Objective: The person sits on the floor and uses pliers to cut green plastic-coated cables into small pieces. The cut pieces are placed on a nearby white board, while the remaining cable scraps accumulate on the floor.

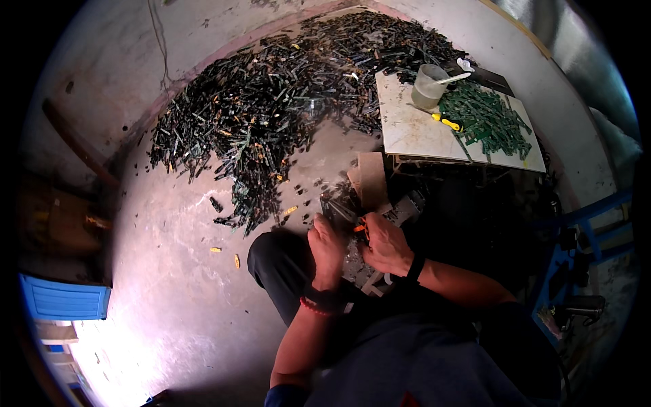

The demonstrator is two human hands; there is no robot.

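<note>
My left hand [327,249] is closed around a dark, narrow part [326,203] that sticks up past its fingers; the part's kind is hard to tell. Close on its right, my right hand [385,244] grips a tool with orange handles [361,229], perhaps pliers or cutters, whose metal end points toward the left hand. The tips of tool and part are dim and blurred, so whether they touch cannot be told. Both hands are above my lap, with small dark scraps on the floor beneath. A brown cardboard piece [373,180] stands just beyond them.
A large heap of dark narrow parts [244,112] spreads along the wall. On a white board [402,137] are green circuit-board strips [483,122], a yellow-handled screwdriver [447,122] and a plastic cup [428,86] with a white-handled tool across its rim. A blue metal frame [549,285] stands at right.
</note>
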